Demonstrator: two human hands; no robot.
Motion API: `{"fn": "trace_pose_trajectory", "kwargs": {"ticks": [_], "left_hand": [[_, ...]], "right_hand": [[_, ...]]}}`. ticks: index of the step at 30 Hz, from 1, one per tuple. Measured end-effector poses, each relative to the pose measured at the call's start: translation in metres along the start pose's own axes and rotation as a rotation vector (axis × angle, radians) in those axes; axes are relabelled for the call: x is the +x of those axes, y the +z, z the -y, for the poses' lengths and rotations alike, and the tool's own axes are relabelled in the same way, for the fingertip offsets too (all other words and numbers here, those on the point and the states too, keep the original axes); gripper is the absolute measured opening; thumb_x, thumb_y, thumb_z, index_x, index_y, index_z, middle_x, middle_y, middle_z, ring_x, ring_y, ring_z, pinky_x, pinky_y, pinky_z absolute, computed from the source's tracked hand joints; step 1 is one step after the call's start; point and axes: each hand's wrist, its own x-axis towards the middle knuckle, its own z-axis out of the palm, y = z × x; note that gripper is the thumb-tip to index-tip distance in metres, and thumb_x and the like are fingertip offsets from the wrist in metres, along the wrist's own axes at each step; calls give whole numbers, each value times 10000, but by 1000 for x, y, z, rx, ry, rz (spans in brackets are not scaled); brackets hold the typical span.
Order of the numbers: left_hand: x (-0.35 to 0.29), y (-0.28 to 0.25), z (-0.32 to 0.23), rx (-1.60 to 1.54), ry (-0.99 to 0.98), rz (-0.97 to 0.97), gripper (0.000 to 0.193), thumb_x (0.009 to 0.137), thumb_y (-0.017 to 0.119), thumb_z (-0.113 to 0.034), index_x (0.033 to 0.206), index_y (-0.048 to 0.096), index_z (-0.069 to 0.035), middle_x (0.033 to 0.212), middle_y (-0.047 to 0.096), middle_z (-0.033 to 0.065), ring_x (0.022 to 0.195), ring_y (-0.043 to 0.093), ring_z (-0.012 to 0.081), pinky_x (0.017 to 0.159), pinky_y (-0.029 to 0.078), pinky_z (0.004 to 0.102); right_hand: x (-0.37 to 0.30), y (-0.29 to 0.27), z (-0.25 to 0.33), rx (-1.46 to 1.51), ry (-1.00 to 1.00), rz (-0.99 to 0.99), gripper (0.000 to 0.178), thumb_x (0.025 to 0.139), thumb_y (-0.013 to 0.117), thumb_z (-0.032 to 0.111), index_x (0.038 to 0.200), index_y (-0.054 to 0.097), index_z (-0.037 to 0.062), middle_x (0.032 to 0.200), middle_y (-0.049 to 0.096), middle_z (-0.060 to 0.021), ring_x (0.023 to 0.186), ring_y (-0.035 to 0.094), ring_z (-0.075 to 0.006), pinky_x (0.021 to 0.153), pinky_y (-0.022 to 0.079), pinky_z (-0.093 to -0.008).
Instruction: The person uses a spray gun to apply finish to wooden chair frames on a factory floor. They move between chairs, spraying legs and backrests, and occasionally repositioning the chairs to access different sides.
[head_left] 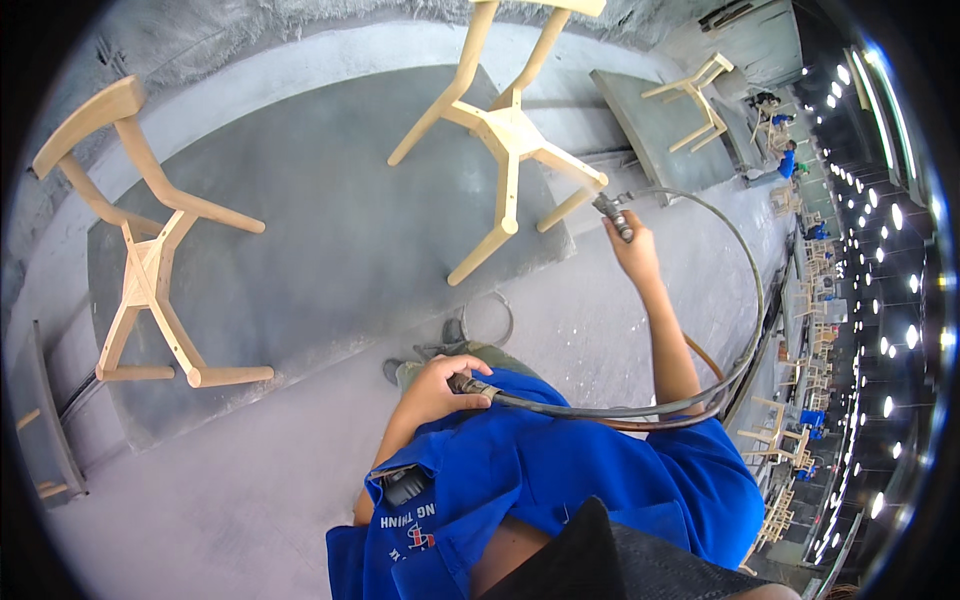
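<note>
My right hand grips a metal spray gun, its nozzle close to the leg end of a pale wooden chair frame. Faint mist hangs between nozzle and leg. That chair frame, without a seat panel, rests on a large grey table. Close to my body, my left hand is closed around a dark handle-like fitting joined to a hose; the fitting's far end is hidden by my fingers. Another chair frame is on the table's left part.
A further chair frame stands on a second grey table at the far right. The gun's hose loops widely past my right arm. People in blue, including a far worker, and many chair frames line the right side.
</note>
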Motion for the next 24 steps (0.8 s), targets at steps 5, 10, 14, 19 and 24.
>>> {"fn": "trace_pose_trajectory", "kwargs": {"ticks": [5, 10, 14, 19, 24], "left_hand": [[-8, -4, -6, -115, -78, -91, 555, 690, 920, -412, 1114, 742, -101, 890, 660, 26, 855, 600, 167, 807, 481, 311], [-6, -16, 2, -180, -32, -89, 541, 696, 925, -360, 1117, 728, -82, 897, 663, 8, 837, 584, 123, 791, 474, 287], [-14, -24, 8, -355, 16, -157, 515, 739, 906, -329, 1125, 716, -47, 930, 683, 9, 844, 580, 100, 785, 467, 266], [-33, -26, -4, -307, 30, -247, 499, 790, 871, -343, 1137, 708, -24, 956, 698, 15, 857, 591, 112, 795, 477, 275], [-15, -24, -28, -266, 115, -245, 491, 757, 885, -333, 1127, 719, -57, 910, 687, 27, 835, 594, 120, 770, 474, 275]], "right_hand": [[35, -72, 80, 116, -21, 71, 279, 941, 744, 235, 1066, 692, -9, 857, 720, -215, 814, 725, -343, 713, 537, -381], [63, -73, 171, -1, -635, -345, 287, 926, 752, 222, 1121, 688, 23, 894, 723, -217, 825, 712, -387, 730, 551, -404], [83, -39, 228, -150, -598, -124, 320, 930, 745, 295, 1106, 700, 32, 861, 717, -228, 834, 702, -416, 749, 548, -443], [93, -36, 270, -197, -510, 175, 365, 932, 726, 388, 1096, 741, 63, 844, 717, -235, 838, 700, -429, 754, 548, -469], [129, -80, 310, -310, -667, -113, 400, 939, 698, 432, 1159, 721, 98, 831, 716, -220, 837, 706, -416, 752, 560, -478]]}}
